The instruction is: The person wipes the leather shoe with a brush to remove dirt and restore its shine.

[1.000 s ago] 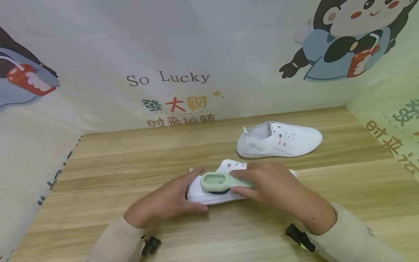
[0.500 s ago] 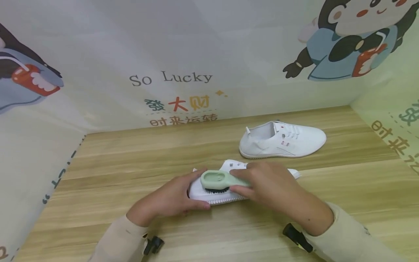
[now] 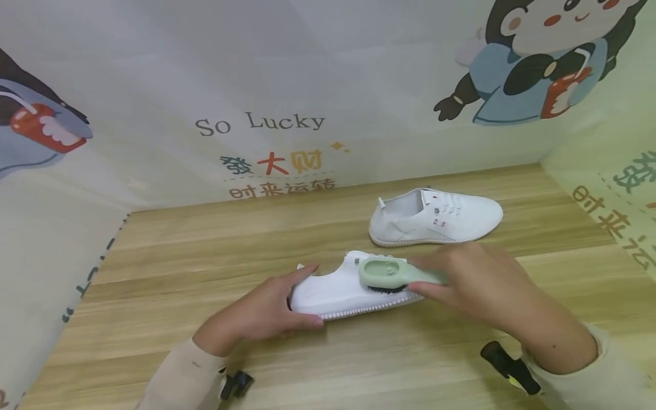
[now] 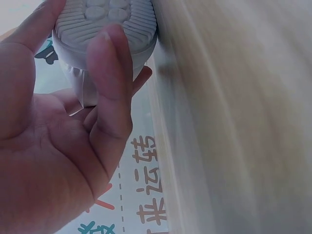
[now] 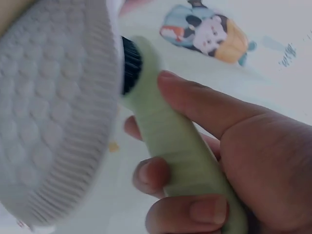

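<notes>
A white shoe [image 3: 328, 293] lies tilted in front of me, its heel to the left and its ridged sole edge toward me. My left hand [image 3: 266, 307] grips the heel, the thumb along the near sole edge. In the left wrist view the fingers wrap round the heel below the patterned sole [image 4: 105, 19]. My right hand [image 3: 476, 282] holds a pale green brush [image 3: 384, 273] by its handle. Its dark bristles [image 3: 388, 289] touch the shoe's side near the laces. The right wrist view shows the fingers curled round the handle [image 5: 180, 151].
A second white shoe [image 3: 435, 216] stands upright behind, its toe to the right. The wood-grain table [image 3: 205, 245] meets printed cloth walls [image 3: 287, 68] at the back and both sides. Black devices [image 3: 509, 367] are strapped at both wrists.
My right hand has slid the brush rightward along the shoe's side, from near the heel toward the toe. The left hand keeps its grip on the heel.
</notes>
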Tool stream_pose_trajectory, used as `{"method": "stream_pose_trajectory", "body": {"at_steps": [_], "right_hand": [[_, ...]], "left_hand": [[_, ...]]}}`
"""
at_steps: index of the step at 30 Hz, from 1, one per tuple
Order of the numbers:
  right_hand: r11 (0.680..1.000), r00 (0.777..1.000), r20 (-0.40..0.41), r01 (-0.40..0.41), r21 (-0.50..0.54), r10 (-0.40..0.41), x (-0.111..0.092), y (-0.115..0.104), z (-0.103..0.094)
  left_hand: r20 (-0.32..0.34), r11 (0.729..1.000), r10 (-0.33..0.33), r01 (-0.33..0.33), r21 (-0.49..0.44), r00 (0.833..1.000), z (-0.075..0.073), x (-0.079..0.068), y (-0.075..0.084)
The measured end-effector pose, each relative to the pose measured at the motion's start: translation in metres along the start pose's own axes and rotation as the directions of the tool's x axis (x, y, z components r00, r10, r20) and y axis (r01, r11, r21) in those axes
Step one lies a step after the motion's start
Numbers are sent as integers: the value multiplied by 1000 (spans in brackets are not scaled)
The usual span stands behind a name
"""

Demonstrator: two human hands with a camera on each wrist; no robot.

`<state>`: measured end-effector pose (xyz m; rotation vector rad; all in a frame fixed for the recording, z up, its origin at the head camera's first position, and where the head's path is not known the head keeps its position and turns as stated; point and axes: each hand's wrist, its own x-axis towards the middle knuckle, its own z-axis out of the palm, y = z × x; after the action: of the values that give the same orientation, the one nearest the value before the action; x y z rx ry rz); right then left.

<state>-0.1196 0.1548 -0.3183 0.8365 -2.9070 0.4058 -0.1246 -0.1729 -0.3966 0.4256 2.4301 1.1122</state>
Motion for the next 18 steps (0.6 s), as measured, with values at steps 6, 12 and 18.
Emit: {"method": "stream_pose_trajectory", "body": {"at_steps": [6,12,18], "right_hand": [[998,997,43,-58,-9,58,-5,12,-19],[999,997,67,-28,16,27,-6,17,-21],[995,995,15,96,9,-96,0,7,-2]], "left_hand": [[8,1000,-20,20,6,1000,-2,0,1],[-2,1000,-13,13,4,1000,0,-2,1],[-2,1000,-2,2,-5,1000,2,-2,3]]}}
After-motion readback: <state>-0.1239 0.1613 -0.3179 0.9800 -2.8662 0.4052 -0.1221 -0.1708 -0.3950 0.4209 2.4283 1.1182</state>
